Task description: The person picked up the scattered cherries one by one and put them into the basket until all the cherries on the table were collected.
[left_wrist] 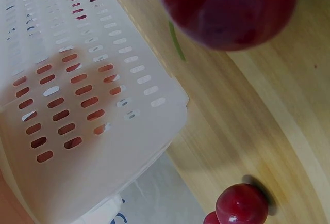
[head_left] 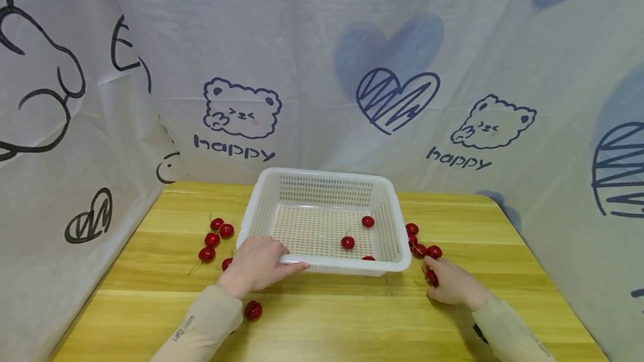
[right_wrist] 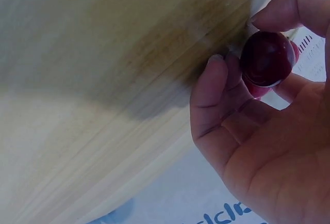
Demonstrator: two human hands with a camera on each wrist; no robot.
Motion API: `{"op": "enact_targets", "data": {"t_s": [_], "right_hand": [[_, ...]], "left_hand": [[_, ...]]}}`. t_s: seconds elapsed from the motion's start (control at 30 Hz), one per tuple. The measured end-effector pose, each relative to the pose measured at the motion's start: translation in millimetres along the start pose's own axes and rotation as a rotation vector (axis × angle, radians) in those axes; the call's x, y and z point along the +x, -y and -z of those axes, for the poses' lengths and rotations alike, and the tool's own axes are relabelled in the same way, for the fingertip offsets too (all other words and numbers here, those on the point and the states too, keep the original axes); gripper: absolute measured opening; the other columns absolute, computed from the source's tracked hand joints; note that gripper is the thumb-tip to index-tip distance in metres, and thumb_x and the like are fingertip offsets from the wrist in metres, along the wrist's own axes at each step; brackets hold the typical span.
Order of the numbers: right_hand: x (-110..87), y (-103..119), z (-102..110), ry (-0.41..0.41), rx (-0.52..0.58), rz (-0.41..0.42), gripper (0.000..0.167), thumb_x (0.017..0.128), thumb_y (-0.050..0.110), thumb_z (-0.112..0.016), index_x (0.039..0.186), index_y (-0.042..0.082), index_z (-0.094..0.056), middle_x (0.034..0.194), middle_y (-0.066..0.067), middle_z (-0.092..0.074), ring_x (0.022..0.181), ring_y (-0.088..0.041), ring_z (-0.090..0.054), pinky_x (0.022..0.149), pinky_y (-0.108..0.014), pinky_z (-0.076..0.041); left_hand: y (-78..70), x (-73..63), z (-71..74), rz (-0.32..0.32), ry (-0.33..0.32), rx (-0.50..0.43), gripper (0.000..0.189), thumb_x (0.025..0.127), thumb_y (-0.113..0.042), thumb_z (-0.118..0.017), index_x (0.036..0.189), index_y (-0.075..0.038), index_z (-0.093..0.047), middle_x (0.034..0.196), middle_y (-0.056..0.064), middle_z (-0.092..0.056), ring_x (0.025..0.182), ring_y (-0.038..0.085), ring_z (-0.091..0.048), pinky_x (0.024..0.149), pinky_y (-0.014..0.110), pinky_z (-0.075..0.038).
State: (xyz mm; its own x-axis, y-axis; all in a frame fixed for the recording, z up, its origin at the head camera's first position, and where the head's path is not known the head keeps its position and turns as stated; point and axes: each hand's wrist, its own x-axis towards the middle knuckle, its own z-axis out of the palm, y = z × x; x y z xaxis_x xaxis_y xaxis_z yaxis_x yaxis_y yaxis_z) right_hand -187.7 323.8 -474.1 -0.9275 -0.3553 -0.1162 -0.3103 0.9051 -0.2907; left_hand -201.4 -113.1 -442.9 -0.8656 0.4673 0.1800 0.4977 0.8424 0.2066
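A white plastic basket [head_left: 332,266] with slotted walls stands on the wooden table, with a few red cherries [head_left: 347,243] inside. My left hand [head_left: 259,264] holds its near left corner, thumb along the front rim; skin shows through the slots of the basket wall [left_wrist: 147,146] in the left wrist view. Right of the basket, my right hand [head_left: 453,282] has its fingers curled around a dark red cherry [right_wrist: 267,59], close to the tabletop. More red shows just behind that cherry. A cluster of cherries [head_left: 419,250] lies beyond the right fingertips, beside the basket.
Several stemmed cherries [head_left: 212,239] lie left of the basket. One cherry [head_left: 252,310] sits by my left sleeve, and another [head_left: 227,263] is partly behind the left hand. A printed white cloth [head_left: 312,71] hangs behind the wooden table [head_left: 342,323] and along both sides.
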Motion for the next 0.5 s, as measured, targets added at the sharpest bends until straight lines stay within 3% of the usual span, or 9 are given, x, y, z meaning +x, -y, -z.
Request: {"op": "enact_targets", "data": {"t_s": [0.27, 0.5], "right_hand": [[0.3, -0.7, -0.1, 0.022, 0.049, -0.061, 0.029, 0.074, 0.004, -0.073, 0.091, 0.012, -0.051, 0.073, 0.001, -0.048, 0.066, -0.013, -0.045, 0.060, -0.026, -0.036], [-1.5, -0.6, 1.1, -0.025, 0.066, -0.071, 0.023, 0.076, 0.003, -0.069, 0.089, 0.012, -0.053, 0.068, 0.002, -0.046, 0.061, -0.010, -0.040, 0.056, -0.024, -0.032]], "left_hand": [[-0.4, 0.3, 1.3, 0.000, 0.004, 0.003, 0.056, 0.089, -0.075, -0.052, 0.062, -0.027, -0.060, 0.047, -0.013, -0.038, 0.045, 0.005, -0.033, 0.046, 0.023, -0.028], [-0.5, 0.3, 1.0, -0.001, 0.003, 0.001, 0.057, 0.090, -0.076, -0.052, 0.062, -0.027, -0.061, 0.047, -0.012, -0.038, 0.045, 0.005, -0.033, 0.046, 0.023, -0.028]]}}
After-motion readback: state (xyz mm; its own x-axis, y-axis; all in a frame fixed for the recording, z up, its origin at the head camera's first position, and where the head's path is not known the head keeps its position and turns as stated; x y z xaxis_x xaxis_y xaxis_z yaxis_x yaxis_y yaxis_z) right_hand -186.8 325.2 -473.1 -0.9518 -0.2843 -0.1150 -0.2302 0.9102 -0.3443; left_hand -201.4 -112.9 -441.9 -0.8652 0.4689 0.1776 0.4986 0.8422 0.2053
